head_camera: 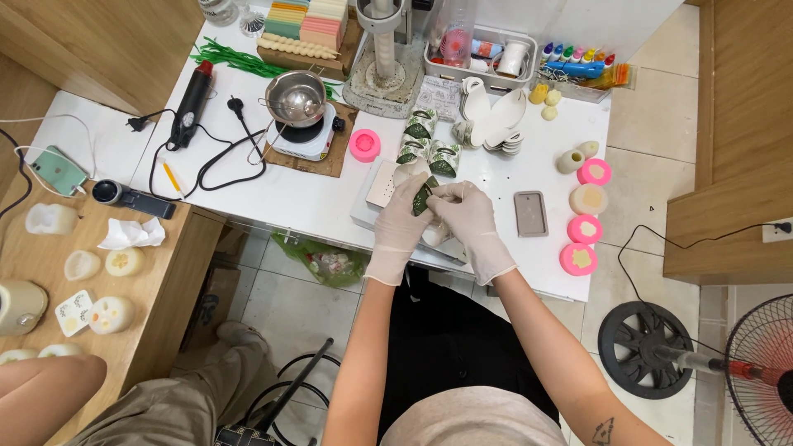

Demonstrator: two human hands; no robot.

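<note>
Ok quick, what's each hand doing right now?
Left hand: closed on the white candle with green leaf pattern.
Right hand: fingers pinched on the same candle.

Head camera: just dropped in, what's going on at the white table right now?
A person in thin white gloves works over the white table. The left hand and right hand together hold a small white piece with a dark green leaf-patterned wrap, just above a white block. Three similar green-wrapped pieces lie just beyond. Pink round moulds sit to the right, a steel bowl on a small hotplate to the left. Another person's knee shows at lower left.
</note>
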